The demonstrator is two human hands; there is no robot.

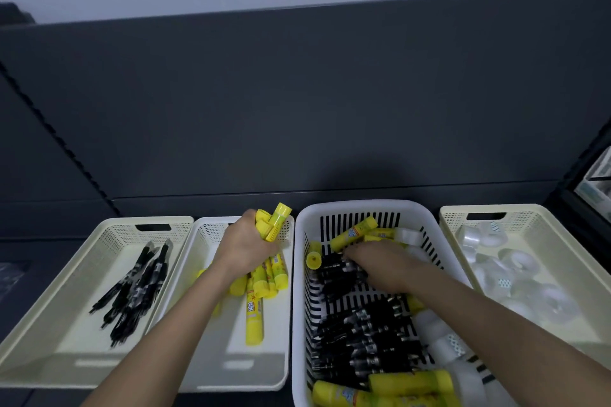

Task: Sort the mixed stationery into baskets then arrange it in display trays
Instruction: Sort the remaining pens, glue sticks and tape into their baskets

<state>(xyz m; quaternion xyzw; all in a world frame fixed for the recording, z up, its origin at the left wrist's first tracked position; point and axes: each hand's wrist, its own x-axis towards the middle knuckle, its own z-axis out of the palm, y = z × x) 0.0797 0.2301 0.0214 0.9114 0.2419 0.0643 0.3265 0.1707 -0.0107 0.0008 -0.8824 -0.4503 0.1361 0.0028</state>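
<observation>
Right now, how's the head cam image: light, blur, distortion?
Head view: dim light; soft shadow on the back panel above the white basket; wide-angle bend along the panel's top edge; tape rolls far right smeared and washed out; black pens slightly blurred; left hand gripping glue sticks sharper.

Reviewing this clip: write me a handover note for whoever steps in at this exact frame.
Left hand grips a bunch of glue sticks over the glue-stick basket, which already holds several.
Right hand is down in the white mixed basket; whether it grips anything is unclear.
Done: some pens lie in the far-left basket, tape rolls in the far-right basket.
Left: the mixed basket holds many more pens, glue sticks and tape rolls to sort; arranging in display trays is not yet done.
</observation>
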